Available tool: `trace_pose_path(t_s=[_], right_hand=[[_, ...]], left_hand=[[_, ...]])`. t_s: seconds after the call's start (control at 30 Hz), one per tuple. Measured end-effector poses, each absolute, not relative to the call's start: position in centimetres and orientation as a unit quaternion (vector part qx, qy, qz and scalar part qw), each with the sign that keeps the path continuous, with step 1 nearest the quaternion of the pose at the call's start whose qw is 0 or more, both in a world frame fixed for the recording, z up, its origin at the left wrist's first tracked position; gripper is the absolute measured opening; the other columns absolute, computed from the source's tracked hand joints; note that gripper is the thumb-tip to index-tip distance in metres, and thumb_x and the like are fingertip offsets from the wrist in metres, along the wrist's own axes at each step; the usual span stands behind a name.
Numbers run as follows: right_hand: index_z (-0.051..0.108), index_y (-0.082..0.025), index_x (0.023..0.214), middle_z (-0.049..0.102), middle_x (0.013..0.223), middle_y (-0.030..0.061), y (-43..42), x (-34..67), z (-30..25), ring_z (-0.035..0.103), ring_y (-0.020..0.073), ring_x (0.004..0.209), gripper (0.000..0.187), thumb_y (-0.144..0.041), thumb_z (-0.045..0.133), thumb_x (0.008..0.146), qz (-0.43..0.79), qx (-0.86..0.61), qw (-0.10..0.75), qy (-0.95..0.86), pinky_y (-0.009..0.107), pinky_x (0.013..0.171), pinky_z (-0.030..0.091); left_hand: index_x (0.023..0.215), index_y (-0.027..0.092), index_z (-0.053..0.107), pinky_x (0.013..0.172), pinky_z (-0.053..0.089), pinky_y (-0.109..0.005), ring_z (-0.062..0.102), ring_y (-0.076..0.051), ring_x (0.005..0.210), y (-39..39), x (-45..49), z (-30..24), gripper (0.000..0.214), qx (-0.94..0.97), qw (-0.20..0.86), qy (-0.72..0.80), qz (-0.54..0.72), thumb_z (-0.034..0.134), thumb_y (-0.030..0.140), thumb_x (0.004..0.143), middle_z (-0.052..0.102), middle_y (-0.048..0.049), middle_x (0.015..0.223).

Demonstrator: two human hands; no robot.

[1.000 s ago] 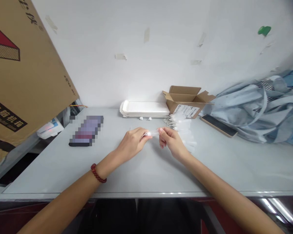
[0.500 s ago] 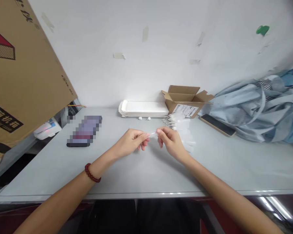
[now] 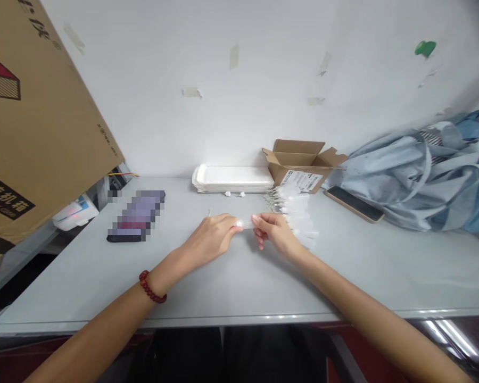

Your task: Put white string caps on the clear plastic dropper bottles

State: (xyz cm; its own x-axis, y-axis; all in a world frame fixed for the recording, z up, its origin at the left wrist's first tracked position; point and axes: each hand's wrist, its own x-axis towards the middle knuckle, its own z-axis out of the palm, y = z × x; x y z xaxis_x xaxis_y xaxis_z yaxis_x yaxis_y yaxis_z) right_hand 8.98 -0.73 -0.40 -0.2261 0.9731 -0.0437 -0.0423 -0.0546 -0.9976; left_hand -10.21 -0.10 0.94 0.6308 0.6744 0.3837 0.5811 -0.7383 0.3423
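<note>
My left hand (image 3: 212,238) and my right hand (image 3: 274,232) meet over the middle of the grey table (image 3: 231,276). Both pinch the ends of one small clear plastic piece (image 3: 246,223) held between their fingertips, just above the tabletop. A red bead bracelet (image 3: 151,287) circles my left wrist. Right behind my right hand lies a row of several similar clear plastic pieces with metal clips (image 3: 297,213).
A stack of white trays (image 3: 233,178) and an open cardboard box (image 3: 301,165) stand against the back wall. A phone (image 3: 353,203) and blue cloth (image 3: 423,170) lie at the right. A blurred dark object (image 3: 135,215) lies left, under a big leaning carton (image 3: 32,117).
The two hands have drawn closer together and sunk slightly toward the table, still pinching the clear piece between them.
</note>
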Motion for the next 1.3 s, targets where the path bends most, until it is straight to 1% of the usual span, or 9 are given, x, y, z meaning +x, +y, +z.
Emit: trace_pose_path(t_s=[0.13,0.4,0.47,0.57,0.63,0.73,0.97,1.17,1.3], right_hand=[[0.05,-0.016,0.056,0.046,0.051,-0.0035,-0.3,9.6,0.4,0.042,0.0077,0.041,0.043,-0.052,0.069,0.068,0.615,-0.447,0.386,-0.522,0.023,0.038,0.04],[0.06,-0.015,0.072,0.059,0.059,0.0004,-0.5,10.7,2.7,0.049,0.0094,0.046,0.037,-0.051,0.068,0.069,0.48,-0.493,0.391,-0.611,0.024,0.045,0.041],[0.061,-0.014,0.076,0.061,0.061,0.002,-0.2,11.6,3.1,0.05,0.0105,0.048,0.036,-0.049,0.067,0.07,0.42,-0.52,0.397,-0.629,0.025,0.047,0.041],[0.064,-0.014,0.079,0.063,0.063,0.0043,0.6,13.9,3.5,0.055,0.0144,0.055,0.035,-0.048,0.066,0.071,0.26,-0.573,0.419,-0.655,0.027,0.053,0.043],[0.065,-0.015,0.079,0.065,0.068,0.0058,1.2,15.7,3.7,0.058,0.0171,0.062,0.031,-0.046,0.064,0.073,0.166,-0.589,0.408,-0.678,0.03,0.06,0.045],[0.066,-0.015,0.082,0.066,0.073,0.0067,1.9,18.0,3.6,0.06,0.019,0.067,0.029,-0.043,0.063,0.074,0.083,-0.612,0.386,-0.685,0.032,0.064,0.046],[0.065,-0.017,0.076,0.067,0.073,0.0055,2.3,21.0,3.2,0.06,0.0195,0.068,0.025,-0.041,0.063,0.071,0.09,-0.643,0.268,-0.712,0.032,0.065,0.045],[0.064,-0.017,0.073,0.066,0.071,0.0053,2.3,22.2,3.3,0.06,0.0206,0.068,0.026,-0.043,0.065,0.067,0.106,-0.65,0.252,-0.709,0.032,0.063,0.044],[0.063,-0.018,0.074,0.067,0.079,0.0058,2.0,22.3,3.4,0.06,0.0209,0.072,0.028,-0.045,0.066,0.068,0.104,-0.647,0.251,-0.712,0.032,0.063,0.043]], left_hand=[[0.086,0.016,0.056,0.064,0.039,-0.028,0.053,-0.016,0.068,0.1,-10.2,0.6,0.025,0.898,0.105,0.347,0.25,0.035,0.026,0.095,0.058,-0.0058,0.079],[0.101,0.017,0.058,0.071,0.043,-0.03,0.057,-0.019,0.08,0.3,-9.7,1.0,0.021,0.872,0.129,0.368,0.297,0.042,0.026,0.093,0.062,-0.007,0.088],[0.104,0.017,0.058,0.075,0.044,-0.032,0.058,-0.02,0.086,0.5,-9.9,0.9,0.02,0.86,0.127,0.378,0.317,0.045,0.026,0.091,0.063,-0.0074,0.091],[0.106,0.018,0.058,0.076,0.046,-0.033,0.058,-0.021,0.09,0.9,-10.3,0.8,0.021,0.841,0.121,0.402,0.342,0.047,0.025,0.089,0.064,-0.0075,0.093],[0.105,0.018,0.059,0.076,0.047,-0.033,0.058,-0.022,0.092,1.1,-10.6,0.9,0.021,0.83,0.113,0.419,0.351,0.047,0.024,0.089,0.064,-0.0071,0.094],[0.104,0.018,0.059,0.077,0.047,-0.033,0.057,-0.022,0.093,1.4,-10.9,1.1,0.021,0.818,0.099,0.44,0.358,0.046,0.024,0.088,0.065,-0.0068,0.094],[0.1,0.016,0.062,0.081,0.045,-0.035,0.057,-0.023,0.095,3.1,-11.5,0.7,0.024,0.803,0.084,0.479,0.346,0.043,0.025,0.089,0.066,-0.0085,0.096],[0.097,0.013,0.063,0.088,0.044,-0.038,0.058,-0.023,0.095,5.3,-12.5,-0.5,0.023,0.795,0.098,0.524,0.29,0.044,0.021,0.086,0.065,-0.0114,0.101],[0.098,0.012,0.063,0.09,0.044,-0.038,0.058,-0.023,0.096,6.1,-12.6,-0.9,0.024,0.793,0.09,0.539,0.271,0.044,0.019,0.086,0.065,-0.0118,0.101]])
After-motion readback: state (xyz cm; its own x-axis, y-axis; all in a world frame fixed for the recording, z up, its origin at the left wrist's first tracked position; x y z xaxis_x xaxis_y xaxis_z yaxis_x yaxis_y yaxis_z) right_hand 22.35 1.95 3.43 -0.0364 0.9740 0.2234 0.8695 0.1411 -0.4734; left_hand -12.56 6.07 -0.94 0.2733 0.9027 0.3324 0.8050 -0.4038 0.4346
